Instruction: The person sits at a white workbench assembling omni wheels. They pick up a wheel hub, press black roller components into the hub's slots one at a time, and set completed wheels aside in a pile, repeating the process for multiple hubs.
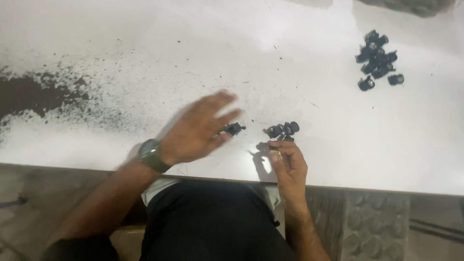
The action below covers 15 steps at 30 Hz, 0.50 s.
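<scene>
Head view: a white table (309, 58) fills most of the picture, with the person's dark lap just below its near edge. Taking that near edge as the landmark, the left hand (198, 130) hovers just above it, left of the middle, palm down and fingers spread wide and flat, somewhat blurred. It holds nothing that can be seen. A dark wristwatch (151, 153) sits on its wrist, right at the edge line.

Just beyond the left hand's fingertips, a little farther in from the edge, lies a single small black part (235, 128) on the table, close to the fingers; whether they touch it cannot be told.

The right hand (289, 166) rests over the near edge, right of the middle, with its fingers curled narrowly inward and a ring (275, 152) on one finger. Whether it pinches anything between the fingertips cannot be told. Directly above its fingertips, touching or nearly touching them, sits a small cluster of black parts (282, 130).

Far from the near edge, toward the upper right, a larger pile of black parts (378, 60) lies well apart from both hands. Along the left side of the table, a dark worn patch (34, 94) with speckled paint spreads inward from the table's left end.
</scene>
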Available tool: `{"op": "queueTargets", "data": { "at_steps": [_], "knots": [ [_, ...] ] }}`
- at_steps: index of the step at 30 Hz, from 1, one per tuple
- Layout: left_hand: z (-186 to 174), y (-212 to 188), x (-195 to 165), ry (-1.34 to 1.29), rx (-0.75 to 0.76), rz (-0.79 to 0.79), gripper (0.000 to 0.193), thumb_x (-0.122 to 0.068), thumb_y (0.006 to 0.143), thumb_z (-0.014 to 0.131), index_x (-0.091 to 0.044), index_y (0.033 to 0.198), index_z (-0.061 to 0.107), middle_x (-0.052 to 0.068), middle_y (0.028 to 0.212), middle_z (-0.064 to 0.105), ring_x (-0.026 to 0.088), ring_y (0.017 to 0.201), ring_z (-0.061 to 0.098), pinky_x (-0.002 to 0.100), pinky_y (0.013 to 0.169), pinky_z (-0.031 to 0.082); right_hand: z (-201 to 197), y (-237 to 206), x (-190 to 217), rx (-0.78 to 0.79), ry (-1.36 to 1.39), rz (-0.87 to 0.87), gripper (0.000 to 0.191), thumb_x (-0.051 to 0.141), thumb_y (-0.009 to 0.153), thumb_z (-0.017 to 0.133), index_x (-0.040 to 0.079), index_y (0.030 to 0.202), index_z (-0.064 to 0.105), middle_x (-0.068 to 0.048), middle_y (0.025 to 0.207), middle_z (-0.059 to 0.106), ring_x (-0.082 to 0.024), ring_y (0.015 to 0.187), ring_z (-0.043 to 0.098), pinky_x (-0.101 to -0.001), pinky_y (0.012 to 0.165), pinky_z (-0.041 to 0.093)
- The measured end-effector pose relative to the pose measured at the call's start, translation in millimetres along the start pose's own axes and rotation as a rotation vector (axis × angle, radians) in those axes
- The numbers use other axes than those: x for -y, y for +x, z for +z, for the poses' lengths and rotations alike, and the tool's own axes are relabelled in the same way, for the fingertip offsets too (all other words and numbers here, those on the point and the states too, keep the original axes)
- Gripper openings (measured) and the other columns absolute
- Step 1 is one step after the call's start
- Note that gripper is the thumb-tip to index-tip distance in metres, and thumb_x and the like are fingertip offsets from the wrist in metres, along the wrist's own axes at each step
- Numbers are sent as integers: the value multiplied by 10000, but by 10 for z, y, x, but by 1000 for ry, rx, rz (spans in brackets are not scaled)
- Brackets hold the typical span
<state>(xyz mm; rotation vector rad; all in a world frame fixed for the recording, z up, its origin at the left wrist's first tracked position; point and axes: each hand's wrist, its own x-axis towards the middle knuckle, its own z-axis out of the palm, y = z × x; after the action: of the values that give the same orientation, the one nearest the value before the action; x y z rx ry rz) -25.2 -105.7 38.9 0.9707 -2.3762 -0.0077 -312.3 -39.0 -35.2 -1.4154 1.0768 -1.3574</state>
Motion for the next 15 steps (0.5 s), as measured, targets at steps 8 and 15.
{"op": "queueTargets", "data": {
  "at_steps": [8, 15],
  "knots": [
    [-135, -359, -192, -89, 523, -518, 618, -358, 845, 743, -117, 1390, 579, 63, 985, 611, 188, 842, 594, 352, 712, 531, 54, -40, -7, -30, -288, -80, 217, 50, 968, 685, 33, 1164, 594, -83, 1085, 637, -145, 1019, 631, -298, 904, 529],
    [35, -81, -434, -193, 428, -542, 313, -265, 893, 730, -87, 1134, 643, 39, 971, 649, 181, 825, 648, 348, 696, 543, 152, -43, 179, 197, -769, -454, 280, 13, 843, 680, 154, 1084, 700, -43, 1132, 672, -246, 1180, 614, -532, 1218, 356]
  ]
}}
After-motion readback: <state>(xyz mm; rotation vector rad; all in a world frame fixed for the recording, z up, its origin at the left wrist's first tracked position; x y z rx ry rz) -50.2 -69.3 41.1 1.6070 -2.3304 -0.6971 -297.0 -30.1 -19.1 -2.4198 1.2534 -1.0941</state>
